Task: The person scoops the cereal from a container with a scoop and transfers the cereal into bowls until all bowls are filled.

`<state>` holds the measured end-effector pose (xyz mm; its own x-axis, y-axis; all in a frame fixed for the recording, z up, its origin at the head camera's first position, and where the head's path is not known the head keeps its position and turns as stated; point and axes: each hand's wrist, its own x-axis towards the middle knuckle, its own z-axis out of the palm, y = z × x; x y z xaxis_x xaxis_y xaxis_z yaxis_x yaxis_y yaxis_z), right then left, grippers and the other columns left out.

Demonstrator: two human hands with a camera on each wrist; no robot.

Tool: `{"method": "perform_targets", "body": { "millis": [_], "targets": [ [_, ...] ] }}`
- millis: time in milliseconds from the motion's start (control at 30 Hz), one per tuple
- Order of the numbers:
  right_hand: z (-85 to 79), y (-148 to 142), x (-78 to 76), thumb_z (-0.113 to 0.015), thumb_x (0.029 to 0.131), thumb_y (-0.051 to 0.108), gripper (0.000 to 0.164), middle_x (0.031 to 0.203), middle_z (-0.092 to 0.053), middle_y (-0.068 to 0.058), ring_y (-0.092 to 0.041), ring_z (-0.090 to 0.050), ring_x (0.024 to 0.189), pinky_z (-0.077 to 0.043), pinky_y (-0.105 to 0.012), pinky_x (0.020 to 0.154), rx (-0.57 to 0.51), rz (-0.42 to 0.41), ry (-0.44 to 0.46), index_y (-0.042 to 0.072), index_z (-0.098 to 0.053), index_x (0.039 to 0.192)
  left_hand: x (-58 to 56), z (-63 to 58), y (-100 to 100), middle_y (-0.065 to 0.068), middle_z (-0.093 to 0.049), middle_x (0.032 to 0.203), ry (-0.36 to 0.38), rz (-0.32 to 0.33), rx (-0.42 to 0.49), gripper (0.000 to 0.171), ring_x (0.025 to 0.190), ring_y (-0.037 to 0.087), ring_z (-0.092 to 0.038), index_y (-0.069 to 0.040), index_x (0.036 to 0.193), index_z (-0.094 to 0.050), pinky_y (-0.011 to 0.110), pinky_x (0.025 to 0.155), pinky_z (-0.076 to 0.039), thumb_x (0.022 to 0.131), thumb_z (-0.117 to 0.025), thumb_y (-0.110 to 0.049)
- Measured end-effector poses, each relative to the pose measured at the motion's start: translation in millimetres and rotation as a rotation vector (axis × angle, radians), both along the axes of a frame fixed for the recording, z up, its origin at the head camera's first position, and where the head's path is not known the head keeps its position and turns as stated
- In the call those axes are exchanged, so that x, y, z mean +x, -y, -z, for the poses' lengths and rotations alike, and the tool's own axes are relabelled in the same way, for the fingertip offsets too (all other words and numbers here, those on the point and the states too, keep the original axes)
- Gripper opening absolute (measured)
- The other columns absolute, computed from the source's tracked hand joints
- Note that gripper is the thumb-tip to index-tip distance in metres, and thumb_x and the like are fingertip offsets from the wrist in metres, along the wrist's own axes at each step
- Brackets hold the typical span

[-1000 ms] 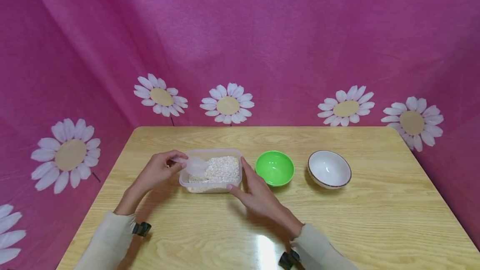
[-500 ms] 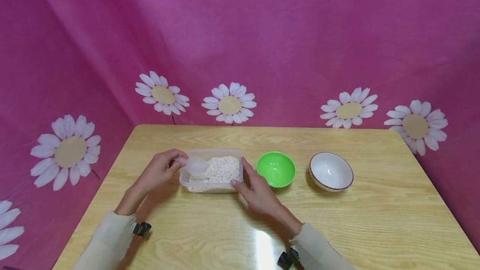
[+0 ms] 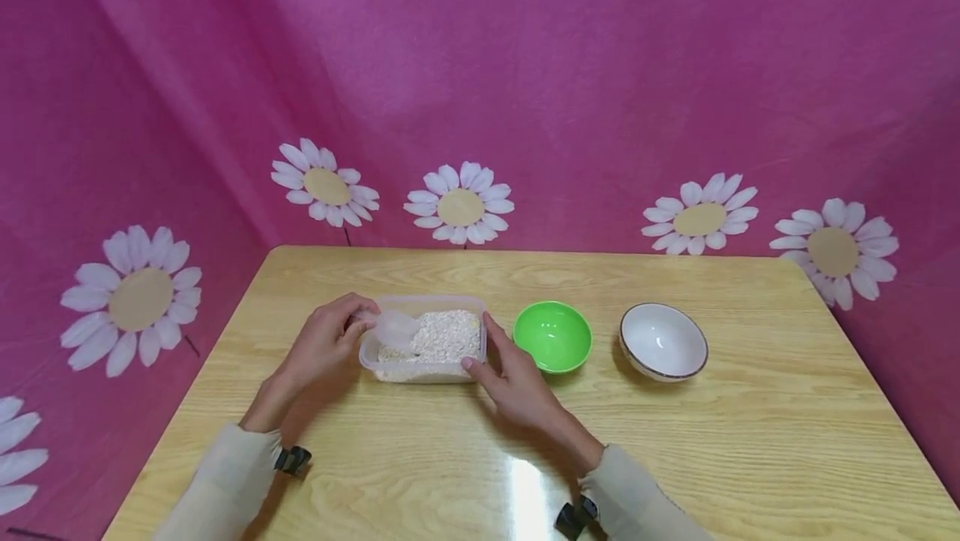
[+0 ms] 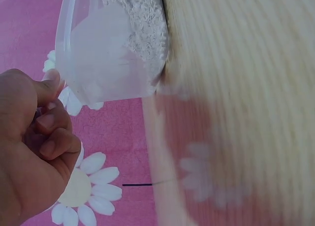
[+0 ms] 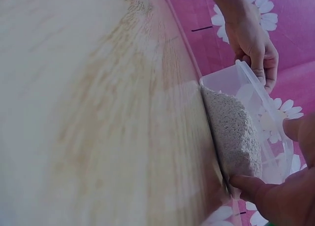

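As left hand (image 3: 322, 343) pinches it, scoop (image 3: 395, 331) extends rightward.

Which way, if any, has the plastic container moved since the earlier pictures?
No, not visibly: the plastic container keeps its place on the table and the same gap to the green bowl; only the whole view shifted slightly.

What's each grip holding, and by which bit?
The left grip holds a scoop by its handle. The right grip holds the box at its right end, beside the green bowl.
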<state>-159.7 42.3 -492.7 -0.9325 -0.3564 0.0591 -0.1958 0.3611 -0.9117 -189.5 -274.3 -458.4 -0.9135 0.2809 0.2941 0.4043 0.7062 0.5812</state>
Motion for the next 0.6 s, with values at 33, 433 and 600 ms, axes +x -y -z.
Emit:
{"method": "perform_targets", "body": {
  "millis": [33,433,600],
  "targets": [
    [0.3,0.0,0.1,-0.066,0.108,0.028,0.081,0.176,-0.028,-0.016,-0.029,-0.028,0.164,-0.023,-0.047,0.133,0.005,0.003,-0.005,0.003,-0.02,0.17,1.1,0.5,-0.5,0.004,-0.063,0.087,-0.004,-0.006,0.004,0.011,0.074,0.009,-0.049,-0.002,0.113,-0.072,0.024,0.068,-0.044,0.102,-0.07,-0.004],
    [0.3,-0.2,0.7,-0.066,0.108,0.028,0.081,0.175,-0.03,-0.016,-0.028,-0.031,0.162,-0.024,-0.046,0.133,0.005,0.005,-0.001,0.005,-0.02,0.171,8.8,20.5,1.7,0.011,-0.072,0.096,0.014,-0.105,0.15,0.012,0.078,0.006,-0.052,-0.001,0.115,-0.072,0.022,0.07,-0.044,0.104,-0.066,0.0],
    [0.8,0.0,-0.3,-0.067,0.107,0.026,0.081,0.174,-0.031,-0.016,-0.029,-0.034,0.161,-0.025,-0.045,0.132,0.005,0.008,-0.004,0.005,-0.021,0.171,10.4,24.3,0.8,0.017,-0.074,0.105,0.086,-0.142,0.254,0.013,0.083,0.005,-0.055,0.0,0.117,-0.071,0.018,0.073,-0.046,0.106,-0.064,-0.003]
  ]
}}
